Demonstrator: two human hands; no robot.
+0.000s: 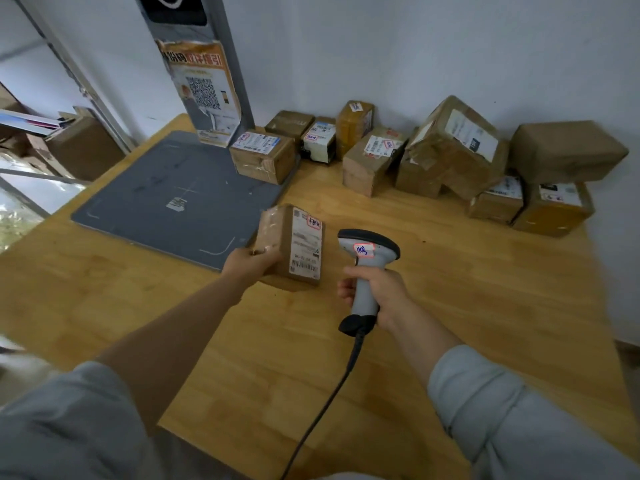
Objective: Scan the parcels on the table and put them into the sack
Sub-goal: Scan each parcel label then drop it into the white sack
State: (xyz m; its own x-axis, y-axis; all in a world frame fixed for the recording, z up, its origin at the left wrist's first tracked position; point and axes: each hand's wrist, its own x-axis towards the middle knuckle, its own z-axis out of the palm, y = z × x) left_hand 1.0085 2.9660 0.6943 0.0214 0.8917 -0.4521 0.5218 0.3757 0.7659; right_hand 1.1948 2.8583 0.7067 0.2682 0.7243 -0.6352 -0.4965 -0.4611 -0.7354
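Wooden bench (450, 289), pale plank top. Grey scanning mat (166, 188) lies flat at rear left; one taped parcel (263, 157) sits on its far right corner. Cardboard parcels (367, 157) in a row at rear right, several touching; one large box (453, 143) tilted against its neighbours.

Left hand (251, 264), right hand (381, 289) apparently gripping.
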